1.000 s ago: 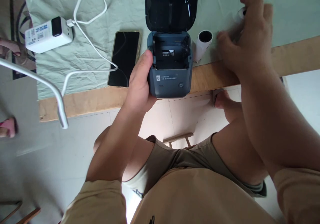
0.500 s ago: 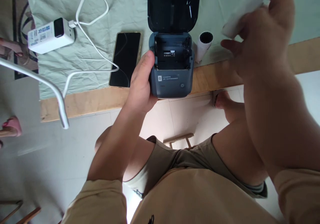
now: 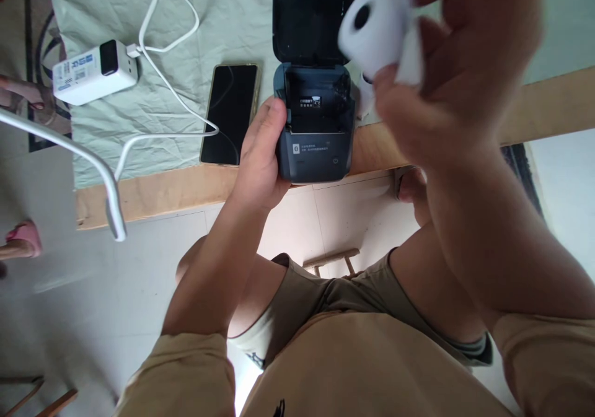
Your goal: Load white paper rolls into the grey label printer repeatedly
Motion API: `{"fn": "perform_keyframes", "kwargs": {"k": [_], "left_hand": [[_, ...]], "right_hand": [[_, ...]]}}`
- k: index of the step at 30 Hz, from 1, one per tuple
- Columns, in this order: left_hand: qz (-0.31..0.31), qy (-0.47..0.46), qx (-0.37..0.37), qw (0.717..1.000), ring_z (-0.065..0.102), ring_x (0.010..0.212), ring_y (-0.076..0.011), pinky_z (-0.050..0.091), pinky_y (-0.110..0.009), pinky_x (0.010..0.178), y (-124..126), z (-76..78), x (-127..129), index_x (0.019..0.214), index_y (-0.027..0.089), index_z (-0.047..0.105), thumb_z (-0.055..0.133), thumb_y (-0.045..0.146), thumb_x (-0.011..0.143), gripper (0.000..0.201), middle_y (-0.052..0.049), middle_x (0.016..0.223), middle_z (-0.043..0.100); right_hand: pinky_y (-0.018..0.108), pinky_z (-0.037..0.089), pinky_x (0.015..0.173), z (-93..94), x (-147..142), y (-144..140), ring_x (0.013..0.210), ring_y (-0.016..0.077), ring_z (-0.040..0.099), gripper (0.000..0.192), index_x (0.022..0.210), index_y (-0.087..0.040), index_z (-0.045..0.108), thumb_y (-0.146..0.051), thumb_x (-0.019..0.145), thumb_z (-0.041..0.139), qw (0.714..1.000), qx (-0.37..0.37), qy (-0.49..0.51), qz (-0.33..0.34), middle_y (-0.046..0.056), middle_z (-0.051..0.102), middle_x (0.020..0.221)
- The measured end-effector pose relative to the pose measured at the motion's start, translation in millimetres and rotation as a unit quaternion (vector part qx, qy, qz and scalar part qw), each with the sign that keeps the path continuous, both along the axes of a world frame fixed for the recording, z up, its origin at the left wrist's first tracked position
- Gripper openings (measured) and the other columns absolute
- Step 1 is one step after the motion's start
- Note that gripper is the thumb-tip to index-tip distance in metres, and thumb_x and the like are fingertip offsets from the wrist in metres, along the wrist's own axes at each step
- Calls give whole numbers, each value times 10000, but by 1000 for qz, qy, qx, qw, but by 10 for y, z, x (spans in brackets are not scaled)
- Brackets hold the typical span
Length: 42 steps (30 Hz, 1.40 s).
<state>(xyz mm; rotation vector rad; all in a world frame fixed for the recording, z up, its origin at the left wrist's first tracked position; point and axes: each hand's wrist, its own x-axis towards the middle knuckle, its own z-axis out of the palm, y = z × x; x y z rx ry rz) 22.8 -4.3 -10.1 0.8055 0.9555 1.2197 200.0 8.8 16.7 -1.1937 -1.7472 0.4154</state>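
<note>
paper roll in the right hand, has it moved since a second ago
Yes. The paper roll in the right hand has come left from the table's right side, now beside the printer lid.

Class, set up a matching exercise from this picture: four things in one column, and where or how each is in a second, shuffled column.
Things:
1. white paper roll
2. dark blue-grey small printer
3. black smartphone
4. white power adapter

States:
A. lying flat on the pale green cloth, screen dark
B. held up in the right hand
C. white cable plugged in
D. lid open, gripped by the left hand

Pairs: 1-B, 2-D, 3-A, 4-C
</note>
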Motion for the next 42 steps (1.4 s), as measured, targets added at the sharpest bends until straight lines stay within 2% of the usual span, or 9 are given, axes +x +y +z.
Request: {"fn": "perform_keyframes", "kwargs": {"k": [3, 7, 12, 15, 17, 22, 32, 37, 42], "left_hand": [[-14, -10, 45, 999, 627, 1203, -216, 534, -338, 1015, -14, 28, 6, 1003, 273, 689, 500, 512, 914, 318, -20, 1053, 721], [-18, 12, 54, 998, 623, 1215, -224, 538, -347, 999, -33, 74, -7, 996, 268, 682, 515, 485, 918, 285, -12, 1064, 724], [-20, 11, 44, 999, 619, 1219, -256, 549, -376, 972, -37, 80, -34, 989, 258, 678, 544, 502, 899, 293, -25, 985, 720], [-18, 28, 32, 999, 626, 1196, -262, 550, -385, 968, -36, 81, -36, 992, 266, 679, 529, 546, 891, 334, -28, 935, 714], [-14, 37, 22, 999, 626, 1185, -264, 550, -381, 964, -35, 84, -39, 986, 278, 684, 522, 585, 878, 364, -35, 927, 715], [-7, 20, -5, 1000, 616, 1188, -268, 543, -373, 965, -28, 83, -53, 936, 308, 684, 540, 622, 844, 357, -40, 1005, 716], [-3, 47, 22, 999, 621, 1198, -266, 545, -380, 971, -44, 74, -33, 1012, 265, 692, 586, 485, 863, 287, -34, 929, 697], [5, 47, 2, 999, 611, 1210, -275, 544, -385, 971, -39, 72, -26, 1014, 272, 695, 589, 522, 850, 318, -47, 927, 704], [-19, 9, 23, 1000, 630, 1165, -269, 534, -374, 975, -19, 94, -28, 925, 263, 691, 519, 587, 862, 373, -51, 890, 698]], "right_hand": [[281, 532, 846, 77, -141, -78, 1062, 152, 620, 504, 1178, -213, 512, -135, 681, 479, 993, 77, -81, 26, 40, 634, 1130], [291, 523, 926, 104, -208, -82, 1083, 148, 635, 511, 1178, -234, 532, -63, 697, 505, 983, 69, -168, 20, 37, 649, 1178], [349, 545, 892, 68, -208, -29, 1032, 185, 688, 361, 1048, -211, 591, -80, 716, 539, 983, 33, -179, 25, 22, 691, 1125], [368, 537, 907, 75, -215, -28, 1035, 186, 679, 161, 877, -226, 640, -125, 804, 538, 982, 67, -177, 26, -3, 714, 1080], [362, 530, 901, 95, -218, -41, 1021, 185, 664, 171, 810, -235, 656, -174, 871, 509, 979, 85, -186, 18, 11, 711, 1039], [372, 518, 841, 124, -201, -58, 909, 210, 657, 117, 889, -208, 681, -214, 818, 588, 974, 119, -194, -1, 12, 703, 938], [378, 500, 824, 168, -189, -56, 934, 237, 680, 338, 1098, -211, 658, -176, 764, 615, 974, -34, -222, -33, -24, 730, 1012], [372, 496, 793, 155, -194, -52, 834, 219, 682, 275, 1018, -181, 699, -148, 768, 587, 973, 35, -218, -70, -17, 740, 914], [320, 513, 814, 206, -187, -127, 777, 160, 680, 164, 849, -188, 707, -129, 810, 559, 974, 139, -180, 23, -25, 717, 804]]}}
